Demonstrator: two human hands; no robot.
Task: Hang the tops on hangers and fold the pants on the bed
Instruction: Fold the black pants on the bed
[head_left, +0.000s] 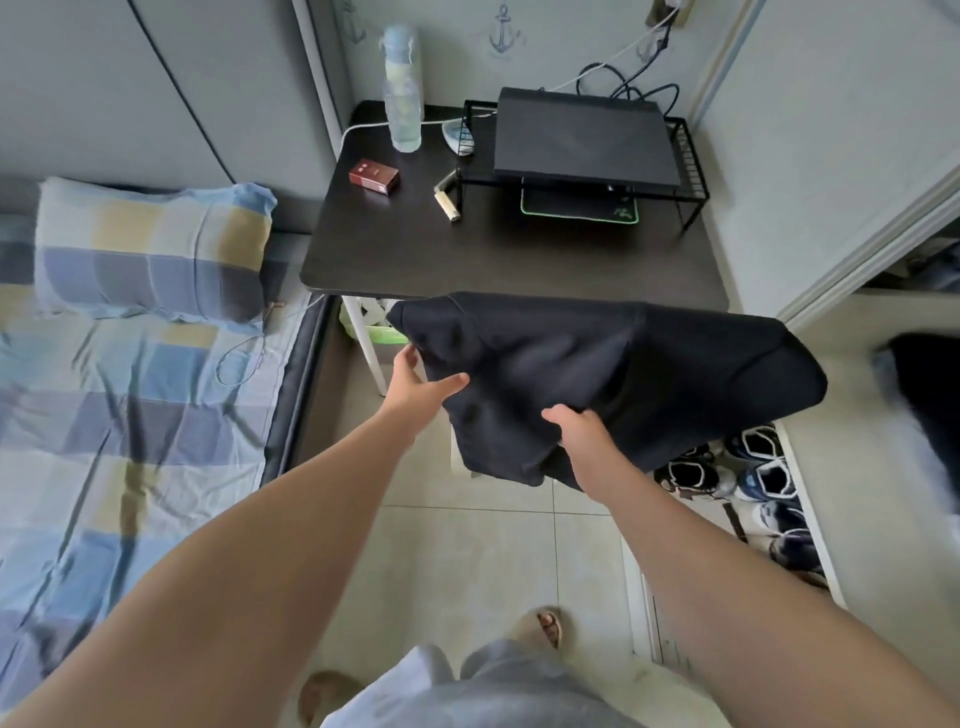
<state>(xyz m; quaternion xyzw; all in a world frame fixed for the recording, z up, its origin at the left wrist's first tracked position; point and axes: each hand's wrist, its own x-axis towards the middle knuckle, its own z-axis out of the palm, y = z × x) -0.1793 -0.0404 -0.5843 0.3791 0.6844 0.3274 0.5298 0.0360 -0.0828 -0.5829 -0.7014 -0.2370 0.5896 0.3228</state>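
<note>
I hold a black garment (623, 369) up in the air over the tiled floor, in front of the dark desk. My left hand (421, 387) grips its left edge, thumb on top and fingers behind the cloth. My right hand (584, 434) grips the lower middle of the cloth, fingers tucked into a fold. The garment spreads out to the right and droops at its lower end. Whether it is a top or pants cannot be told. The bed (130, 415) with a blue and yellow checked sheet lies to my left. No hanger is in view.
A dark desk (415, 260) stands ahead with a water bottle (402, 98), a red box (374, 176) and a laptop (584, 137) on a wire rack. A checked pillow (150, 249) lies at the bed's head. Several shoes (748, 478) line the floor at right. Another dark garment (930, 395) shows blurred at far right.
</note>
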